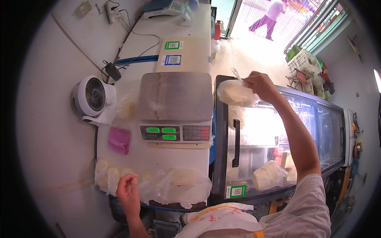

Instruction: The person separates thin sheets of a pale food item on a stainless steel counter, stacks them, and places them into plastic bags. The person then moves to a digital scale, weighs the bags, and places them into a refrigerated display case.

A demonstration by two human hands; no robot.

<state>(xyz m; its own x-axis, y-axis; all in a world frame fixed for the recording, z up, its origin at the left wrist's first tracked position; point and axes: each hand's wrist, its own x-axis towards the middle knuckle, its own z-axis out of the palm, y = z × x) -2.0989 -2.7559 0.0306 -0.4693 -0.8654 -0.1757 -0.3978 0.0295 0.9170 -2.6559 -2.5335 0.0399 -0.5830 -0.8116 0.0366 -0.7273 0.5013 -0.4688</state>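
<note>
My right hand grips the gathered top of a clear plastic bag. The bag holds a pale, rounded food item and hangs over the far left corner of a glass-topped display case. My left hand, loosely curled with no object visible in it, is over the near edge of the white table. Beneath and beside it lie bagged pale round items and a larger plastic bag with pale contents. Another bagged pale block rests on the case's glass.
A digital scale with lit green displays stands mid-table. Left of it are a white fan and a pink cloth. Another scale sits at the far end. Crates stack near the doorway, where a person walks outside.
</note>
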